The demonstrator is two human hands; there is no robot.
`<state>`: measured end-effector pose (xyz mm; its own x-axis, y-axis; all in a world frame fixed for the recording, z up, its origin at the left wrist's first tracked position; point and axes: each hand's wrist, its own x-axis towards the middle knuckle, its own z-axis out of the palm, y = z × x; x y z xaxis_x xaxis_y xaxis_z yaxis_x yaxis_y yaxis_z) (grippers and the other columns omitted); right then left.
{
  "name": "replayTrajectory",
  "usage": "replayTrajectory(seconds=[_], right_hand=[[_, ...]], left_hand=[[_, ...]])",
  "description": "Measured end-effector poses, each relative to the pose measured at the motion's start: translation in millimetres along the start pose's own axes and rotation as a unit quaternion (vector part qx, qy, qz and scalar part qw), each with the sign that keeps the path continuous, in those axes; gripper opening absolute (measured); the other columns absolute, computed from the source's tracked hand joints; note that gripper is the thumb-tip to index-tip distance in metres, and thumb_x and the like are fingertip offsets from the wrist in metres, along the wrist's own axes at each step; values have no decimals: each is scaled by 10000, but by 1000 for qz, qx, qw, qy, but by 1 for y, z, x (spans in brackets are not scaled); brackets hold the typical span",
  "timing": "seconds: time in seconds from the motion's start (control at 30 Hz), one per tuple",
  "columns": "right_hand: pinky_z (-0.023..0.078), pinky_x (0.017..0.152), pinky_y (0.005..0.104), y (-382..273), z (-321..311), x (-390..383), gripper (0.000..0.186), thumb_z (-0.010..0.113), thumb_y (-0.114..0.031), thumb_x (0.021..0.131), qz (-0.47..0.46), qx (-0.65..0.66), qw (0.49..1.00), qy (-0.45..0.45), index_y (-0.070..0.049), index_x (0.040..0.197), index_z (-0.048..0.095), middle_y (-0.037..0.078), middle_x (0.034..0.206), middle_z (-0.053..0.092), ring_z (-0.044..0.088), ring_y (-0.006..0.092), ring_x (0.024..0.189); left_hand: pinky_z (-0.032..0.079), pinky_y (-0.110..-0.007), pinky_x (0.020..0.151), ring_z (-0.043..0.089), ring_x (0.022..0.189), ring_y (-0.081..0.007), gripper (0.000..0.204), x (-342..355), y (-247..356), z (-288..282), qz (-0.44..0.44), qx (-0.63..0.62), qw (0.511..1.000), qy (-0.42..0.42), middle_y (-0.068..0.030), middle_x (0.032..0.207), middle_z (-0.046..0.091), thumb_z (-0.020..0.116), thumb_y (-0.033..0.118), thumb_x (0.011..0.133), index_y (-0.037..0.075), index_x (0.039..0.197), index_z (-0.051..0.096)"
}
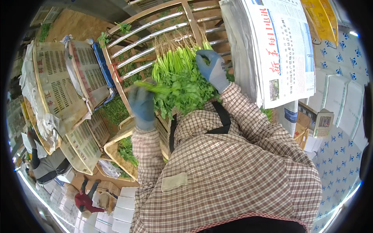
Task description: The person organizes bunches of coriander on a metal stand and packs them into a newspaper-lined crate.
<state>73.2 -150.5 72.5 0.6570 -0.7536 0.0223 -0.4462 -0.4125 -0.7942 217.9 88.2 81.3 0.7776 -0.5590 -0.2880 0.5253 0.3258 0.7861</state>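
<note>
Both hands wear blue-grey gloves. My left hand [142, 105], slightly blurred, grips a small bunch of green stems [151, 86] at the left of a leafy pile. My right hand [211, 68] is curled over the pile's upper right, finger and thumb closed on stems near the roots. The pile of leafy greens [178, 85], with pale stems and thin roots toward the top, lies on a rack of metal bars [138, 33] in a brown frame. A thick stack of newspapers [287, 54] stands just right of my right hand.
Stacked plastic crates [58, 77] line the left, and a crate of greens [124, 151] sits low beside me. A yellow crate [322, 19] is at upper right, white foam boxes [330, 101] at right. Two other people work at lower left, one in red [83, 200], another in grey [46, 167].
</note>
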Motion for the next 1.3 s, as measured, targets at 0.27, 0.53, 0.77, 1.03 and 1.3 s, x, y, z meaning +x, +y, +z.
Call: replayTrajectory(seconds=[0.27, 0.53, 0.77, 1.03, 1.3], right_hand=[[541, 860, 399, 21, -5, 5, 254, 697, -216, 874, 36, -3, 999, -17, -7, 1011, 743, 203, 1014, 721, 697, 337, 942], [478, 1007, 445, 32, -31, 26, 685, 730, -400, 851, 129, -272, 953, -23, 20, 1359, 542, 258, 1277, 624, 601, 403, 1175], [500, 984, 397, 79, -24, 17, 756, 794, -350, 833, 220, -74, 969, -86, 41, 1408, 500, 221, 1265, 645, 633, 291, 1149], [503, 946, 343, 65, -30, 20, 677, 751, -411, 865, 279, -6, 953, -117, 47, 1333, 582, 184, 1218, 673, 645, 240, 1085], [544, 841, 343, 80, -29, 27, 611, 763, -285, 861, 277, 38, 948, -153, 74, 1319, 578, 187, 1156, 693, 681, 239, 967]], left_hand=[[559, -366, 813, 678, 863, -256, 366, -12, 141, -230, 86, -99, 969, 210, -142, 988, 690, 631, 269, 944, -2, 1190, 604], [560, -348, 860, 708, 931, -280, 484, 54, -2, -32, -17, 544, 834, 89, -167, 1091, 728, 682, 382, 909, 4, 1213, 665], [560, -331, 833, 694, 937, -228, 467, 84, -86, -40, -145, 366, 919, -10, -170, 1126, 713, 756, 150, 884, -43, 1288, 623], [558, -327, 779, 699, 899, -203, 393, 80, -56, -44, -123, 355, 921, 102, -109, 1057, 736, 701, 296, 929, 4, 1192, 694], [537, -379, 821, 700, 937, -291, 467, 91, -85, -33, -124, 494, 858, 66, -180, 1099, 728, 724, 334, 884, -3, 1207, 696]])
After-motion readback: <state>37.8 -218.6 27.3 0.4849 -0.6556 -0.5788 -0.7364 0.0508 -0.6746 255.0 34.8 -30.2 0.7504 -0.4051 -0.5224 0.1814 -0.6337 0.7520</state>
